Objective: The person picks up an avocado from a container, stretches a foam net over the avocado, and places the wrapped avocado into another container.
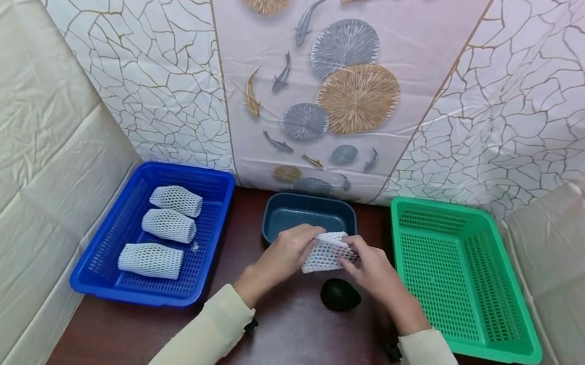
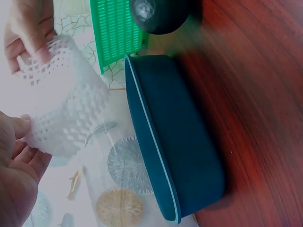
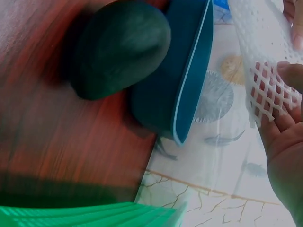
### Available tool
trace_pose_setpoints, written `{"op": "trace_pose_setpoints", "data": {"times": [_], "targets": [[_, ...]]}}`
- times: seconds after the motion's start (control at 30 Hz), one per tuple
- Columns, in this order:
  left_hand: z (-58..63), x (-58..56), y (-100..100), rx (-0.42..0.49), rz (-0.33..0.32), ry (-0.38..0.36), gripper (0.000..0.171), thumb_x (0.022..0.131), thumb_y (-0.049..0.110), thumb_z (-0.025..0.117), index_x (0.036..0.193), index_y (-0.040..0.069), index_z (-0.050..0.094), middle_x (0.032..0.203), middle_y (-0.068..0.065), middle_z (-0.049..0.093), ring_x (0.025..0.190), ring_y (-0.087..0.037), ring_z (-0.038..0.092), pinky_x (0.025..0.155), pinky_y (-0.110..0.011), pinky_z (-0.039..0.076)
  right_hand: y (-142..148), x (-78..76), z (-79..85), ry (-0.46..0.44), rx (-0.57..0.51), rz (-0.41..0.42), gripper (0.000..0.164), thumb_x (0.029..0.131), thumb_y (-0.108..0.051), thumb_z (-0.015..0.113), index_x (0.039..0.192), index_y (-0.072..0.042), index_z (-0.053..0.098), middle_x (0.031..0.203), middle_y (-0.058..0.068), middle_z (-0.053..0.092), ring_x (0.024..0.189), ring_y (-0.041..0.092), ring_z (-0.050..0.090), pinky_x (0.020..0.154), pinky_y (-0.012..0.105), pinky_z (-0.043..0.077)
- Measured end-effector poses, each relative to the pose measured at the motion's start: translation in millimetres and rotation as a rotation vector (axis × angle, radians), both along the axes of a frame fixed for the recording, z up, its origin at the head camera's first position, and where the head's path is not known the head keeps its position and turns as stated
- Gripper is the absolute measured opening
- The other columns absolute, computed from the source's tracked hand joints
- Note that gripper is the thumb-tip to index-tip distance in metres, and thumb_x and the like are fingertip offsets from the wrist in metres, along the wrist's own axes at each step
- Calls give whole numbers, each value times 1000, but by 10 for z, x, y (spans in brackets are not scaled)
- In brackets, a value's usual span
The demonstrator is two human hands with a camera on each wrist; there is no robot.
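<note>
A white foam net sleeve [image 1: 324, 257] is held up between both hands, over the table just in front of the teal basin [image 1: 312, 204]. My left hand [image 1: 290, 251] pinches one side of its rim between thumb and fingers. On the opposite side, my right hand [image 1: 374, 270] grips the mesh, thumb against fingers. In the left wrist view the sleeve [image 2: 78, 101] is spread into a wide tube. A dark green avocado [image 1: 339, 295] lies on the table below the right hand, apart from it; the right wrist view shows this avocado [image 3: 125, 49] close up.
To the left stands a blue basket [image 1: 209, 246] with 3 white net-wrapped pieces [image 1: 151, 260] in it; what they contain is hidden. A green basket [image 1: 442, 278] stands on the right. Patterned cloth [image 1: 330, 150] hangs behind the dark red wooden table [image 1: 296, 357].
</note>
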State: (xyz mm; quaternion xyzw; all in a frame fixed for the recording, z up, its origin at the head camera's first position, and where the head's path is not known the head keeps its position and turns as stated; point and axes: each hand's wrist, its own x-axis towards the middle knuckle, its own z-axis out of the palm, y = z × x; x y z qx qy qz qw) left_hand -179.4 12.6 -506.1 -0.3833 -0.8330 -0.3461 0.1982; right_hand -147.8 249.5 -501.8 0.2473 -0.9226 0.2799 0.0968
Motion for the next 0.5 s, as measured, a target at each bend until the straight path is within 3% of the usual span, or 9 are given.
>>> {"op": "trace_pose_setpoints", "data": {"times": [0.27, 0.5], "targets": [[96, -16, -64, 5, 50, 20, 23, 99, 3, 66, 121, 2, 71, 113, -12, 74, 104, -23, 73, 92, -34, 59, 63, -10, -126, -107, 20, -30, 19, 92, -12, 77, 107, -10, 65, 90, 3, 72, 75, 8, 63, 65, 28, 57], [72, -23, -61, 0, 34, 12, 23, 99, 5, 67, 122, 1, 70, 113, -12, 74, 104, -22, 72, 92, -35, 59, 73, 33, -207, -95, -3, -50, 17, 93, -14, 78, 103, -13, 65, 90, 1, 72, 75, 6, 62, 67, 26, 58]]}}
